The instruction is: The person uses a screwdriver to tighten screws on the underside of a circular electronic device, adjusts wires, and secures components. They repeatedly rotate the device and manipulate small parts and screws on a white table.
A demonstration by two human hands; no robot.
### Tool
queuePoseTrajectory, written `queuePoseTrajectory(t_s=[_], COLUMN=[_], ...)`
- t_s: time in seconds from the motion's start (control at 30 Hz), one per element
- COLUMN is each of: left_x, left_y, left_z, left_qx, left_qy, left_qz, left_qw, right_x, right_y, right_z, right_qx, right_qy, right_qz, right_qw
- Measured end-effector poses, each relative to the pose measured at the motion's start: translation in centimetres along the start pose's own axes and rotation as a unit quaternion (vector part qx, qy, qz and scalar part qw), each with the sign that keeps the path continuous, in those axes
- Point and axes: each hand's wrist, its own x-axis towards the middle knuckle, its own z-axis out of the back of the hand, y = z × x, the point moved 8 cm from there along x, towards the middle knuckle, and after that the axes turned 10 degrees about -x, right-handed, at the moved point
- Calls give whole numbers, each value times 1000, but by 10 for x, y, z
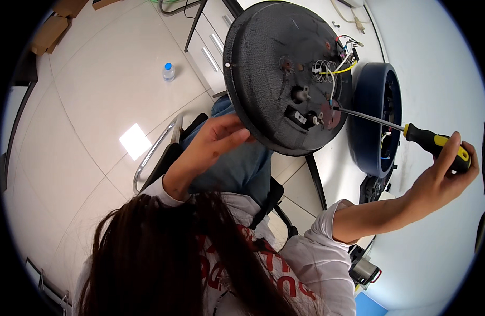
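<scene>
A round black metal plate [263, 68] is tilted up before me, its face set with a coil spring [322, 71], metal terminals [302, 95] and white and yellow wires [349, 67]. At its lower left rim my left hand [216, 141] grips the edge, thumb on the near side and the other fingers partly hidden. My right hand [443, 176] is wrapped round the black and yellow handle of a screwdriver [377, 120]. The screwdriver's tip reaches the plate beside a wire end near a reddish patch; whether it sits in a screw is too small to tell.
A dark blue round housing [361, 131] with parts inside stands on the white table [332, 176], right of the plate. White drawers [208, 52] are beyond the plate's left. A capped bottle [168, 72] stands on the tiled floor. A chair frame [158, 152] is by my left arm.
</scene>
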Motion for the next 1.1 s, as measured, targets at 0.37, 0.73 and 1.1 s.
queuePoseTrajectory(t_s=[0.37, 0.73, 1.1], left_x=[-1, 2, -2], left_y=[0, 3, 5], left_z=[-5, 5, -2], left_qx=[-32, -44, -27], left_qy=[40, 9, 56], left_qz=[3, -10, 6], left_qw=[999, 999, 998], right_x=[-3, -1, 19], right_y=[-17, -12, -43], right_z=[-10, -8, 92], right_qx=[288, 266, 258], right_qy=[188, 85, -141], right_qz=[26, -34, 3], right_qw=[939, 959, 956])
